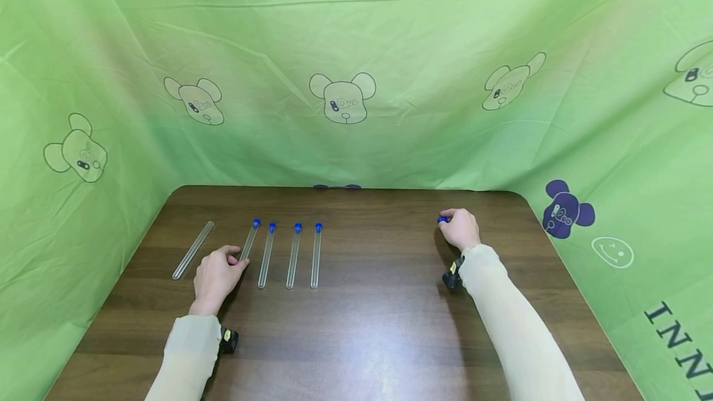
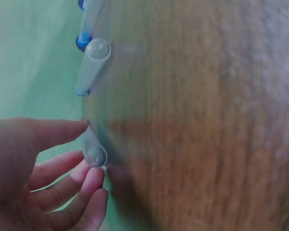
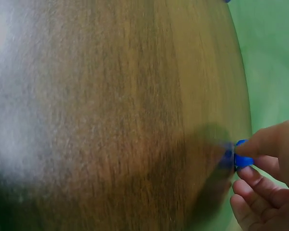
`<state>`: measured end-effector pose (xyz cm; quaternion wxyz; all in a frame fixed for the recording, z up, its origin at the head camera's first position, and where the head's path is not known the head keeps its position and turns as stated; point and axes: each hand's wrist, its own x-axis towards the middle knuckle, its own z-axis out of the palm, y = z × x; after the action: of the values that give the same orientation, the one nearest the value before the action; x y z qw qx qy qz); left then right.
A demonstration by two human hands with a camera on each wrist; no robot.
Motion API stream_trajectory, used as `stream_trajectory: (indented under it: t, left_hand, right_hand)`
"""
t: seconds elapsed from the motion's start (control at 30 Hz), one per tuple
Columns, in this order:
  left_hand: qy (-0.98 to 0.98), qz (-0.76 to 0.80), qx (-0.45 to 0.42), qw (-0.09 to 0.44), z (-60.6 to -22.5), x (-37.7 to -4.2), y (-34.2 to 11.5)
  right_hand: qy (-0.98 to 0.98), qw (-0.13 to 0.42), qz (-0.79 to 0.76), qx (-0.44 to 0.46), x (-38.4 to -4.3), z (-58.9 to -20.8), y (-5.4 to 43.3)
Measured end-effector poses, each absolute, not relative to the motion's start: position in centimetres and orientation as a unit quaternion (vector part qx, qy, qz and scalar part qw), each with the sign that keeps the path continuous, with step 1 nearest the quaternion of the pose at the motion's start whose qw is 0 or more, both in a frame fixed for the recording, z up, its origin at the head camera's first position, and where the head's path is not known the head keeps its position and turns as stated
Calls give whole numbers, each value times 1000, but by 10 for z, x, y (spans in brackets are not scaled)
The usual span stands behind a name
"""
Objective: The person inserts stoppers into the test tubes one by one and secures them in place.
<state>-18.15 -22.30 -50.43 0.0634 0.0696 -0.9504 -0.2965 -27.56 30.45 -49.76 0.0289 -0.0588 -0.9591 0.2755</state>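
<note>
My left hand (image 1: 217,276) is at the lower part of a clear test tube (image 1: 248,241) with a blue cap (image 1: 256,223), lying on the table. In the left wrist view, thumb and fingers stand on either side of this tube's rounded end (image 2: 96,156) and pinch it. Far to the right, my right hand (image 1: 461,228) pinches a small loose blue cap (image 3: 243,155) between thumb and fingertips, low over the table. One uncapped test tube (image 1: 192,250) lies left of my left hand. More blue-capped tubes (image 1: 293,258) lie side by side to its right.
The brown wooden table (image 1: 379,314) has rounded far corners. A green cloth (image 1: 345,30) with printed bear heads hangs behind it and along both sides. Dark wrist cameras (image 1: 452,274) sit on both wrists.
</note>
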Motion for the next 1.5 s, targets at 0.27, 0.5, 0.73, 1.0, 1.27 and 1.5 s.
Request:
stream_trajectory:
  t: [0.27,0.5,0.73,1.0,1.27,1.5]
  left_hand:
    - [-949,-298,75,72,-501,-181,-227]
    - [-949,-292,86,84,-496,-182,-234]
    - [-948,-289,88,97,-492,-183,-245]
    - [-948,-280,99,114,-489,-185,-257]
    - [-951,-264,122,102,-491,-185,-271]
    - [-955,-248,133,95,-495,-187,-287]
  right_hand:
    - [-958,41,277,-60,-274,-499,308]
    - [-958,46,277,-60,-275,-503,309]
    - [-956,43,284,-62,-274,-503,312]
    - [-953,53,290,-66,-274,-504,311]
    - [-950,59,301,-63,-271,-499,308]
    - [-947,76,308,-57,-267,-496,304]
